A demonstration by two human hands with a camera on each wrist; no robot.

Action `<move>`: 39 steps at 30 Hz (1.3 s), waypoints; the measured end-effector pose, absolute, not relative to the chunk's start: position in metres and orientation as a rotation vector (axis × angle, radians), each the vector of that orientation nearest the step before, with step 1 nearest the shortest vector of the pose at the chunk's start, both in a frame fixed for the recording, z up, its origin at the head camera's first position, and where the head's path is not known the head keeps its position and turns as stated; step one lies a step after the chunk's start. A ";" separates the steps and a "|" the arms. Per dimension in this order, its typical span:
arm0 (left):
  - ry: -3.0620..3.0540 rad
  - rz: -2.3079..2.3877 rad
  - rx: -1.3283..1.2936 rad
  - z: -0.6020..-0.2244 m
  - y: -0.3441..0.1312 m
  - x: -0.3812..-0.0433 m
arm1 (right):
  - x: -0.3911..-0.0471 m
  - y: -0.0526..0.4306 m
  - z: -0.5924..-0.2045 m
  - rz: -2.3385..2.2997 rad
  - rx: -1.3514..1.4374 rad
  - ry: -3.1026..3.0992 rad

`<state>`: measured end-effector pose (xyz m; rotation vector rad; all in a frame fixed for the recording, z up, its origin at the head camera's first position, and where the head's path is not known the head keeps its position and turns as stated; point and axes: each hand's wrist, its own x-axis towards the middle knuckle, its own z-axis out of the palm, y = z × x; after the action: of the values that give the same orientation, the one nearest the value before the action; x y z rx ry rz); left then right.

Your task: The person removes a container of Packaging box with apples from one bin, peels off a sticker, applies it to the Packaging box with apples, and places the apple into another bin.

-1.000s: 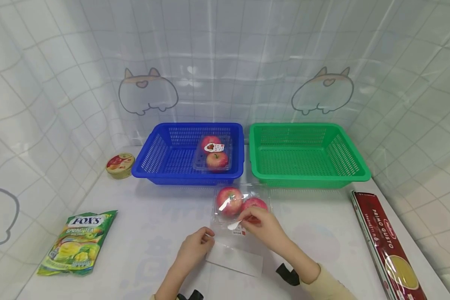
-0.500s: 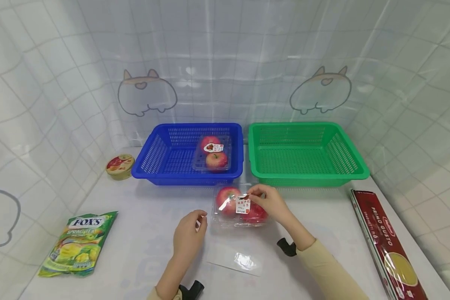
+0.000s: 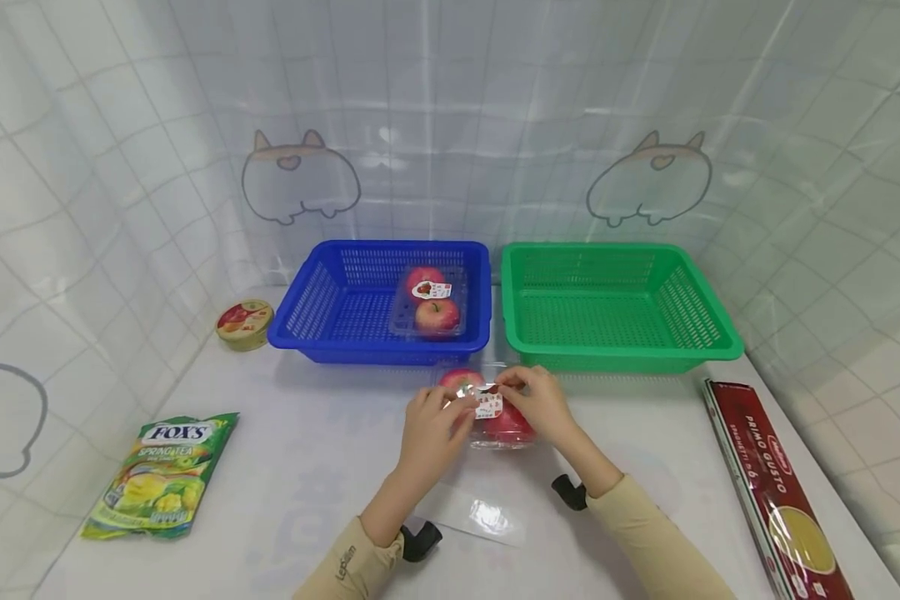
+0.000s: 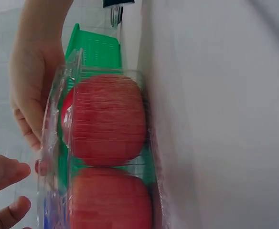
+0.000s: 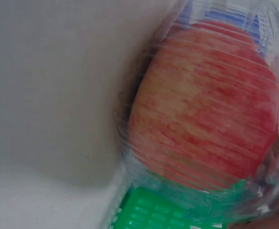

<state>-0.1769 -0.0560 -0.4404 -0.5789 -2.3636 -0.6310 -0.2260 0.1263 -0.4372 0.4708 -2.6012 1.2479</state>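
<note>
A clear plastic box with two red apples sits on the table in front of the baskets. A white label with red print lies over its lid. My right hand pinches the label's upper end between thumb and finger. From the left, my left hand reaches over the box with its fingertips at the label's near left edge. Thumb and finger of that hand are spread apart in the left wrist view. The right wrist view shows one apple close up through the plastic; the right fingers are mostly hidden there.
A blue basket holds another labelled apple box; a green basket stands beside it. A round tin and a Fox's candy bag are at left, a spaghetti pack at right. A pale backing sheet lies in front.
My right hand has carried the label from in front of the box up onto its lid. My left hand has left the backing sheet and moved up and right to the label.
</note>
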 end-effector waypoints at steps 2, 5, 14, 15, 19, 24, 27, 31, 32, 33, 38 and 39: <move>-2.377 -0.613 -0.571 -0.439 -0.052 -0.182 | -0.226 0.125 -0.438 1.235 0.465 -2.580; -2.404 -0.607 -0.558 -0.438 -0.048 -0.186 | -0.226 0.123 -0.440 1.205 0.449 -2.555; -2.543 -0.573 -0.501 -0.441 -0.046 -0.188 | -0.221 0.116 -0.444 1.007 0.427 -2.469; -2.556 -0.569 -0.495 -0.441 -0.046 -0.188 | -0.220 0.115 -0.444 0.965 0.424 -2.467; -2.604 -0.552 -0.472 -0.440 -0.045 -0.188 | -0.219 0.114 -0.444 0.764 0.449 -2.465; -2.673 -0.544 -0.452 -0.439 -0.045 -0.190 | -0.220 0.113 -0.448 0.625 0.538 -2.434; -2.729 -0.548 -0.440 -0.439 -0.045 -0.193 | -0.220 0.112 -0.449 0.600 0.559 -2.411; -2.829 -0.561 -0.422 -0.438 -0.045 -0.196 | -0.217 0.113 -0.450 0.582 0.538 -2.429; -2.849 -0.565 -0.418 -0.438 -0.045 -0.197 | -0.216 0.113 -0.451 0.576 0.526 -2.443; -2.863 -0.573 -0.417 -0.438 -0.045 -0.198 | -0.215 0.113 -0.451 0.575 0.514 -2.463; -2.911 -0.571 -0.403 -0.440 -0.045 -0.204 | -0.206 0.115 -0.451 0.528 0.464 -2.627; -2.922 -0.566 -0.400 -0.440 -0.046 -0.205 | -0.204 0.116 -0.450 0.519 0.455 -2.670</move>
<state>-0.2049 -0.0458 -0.4405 -0.3998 -2.9216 -0.5656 -0.2041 0.1160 -0.4502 0.4553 -2.6699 0.5190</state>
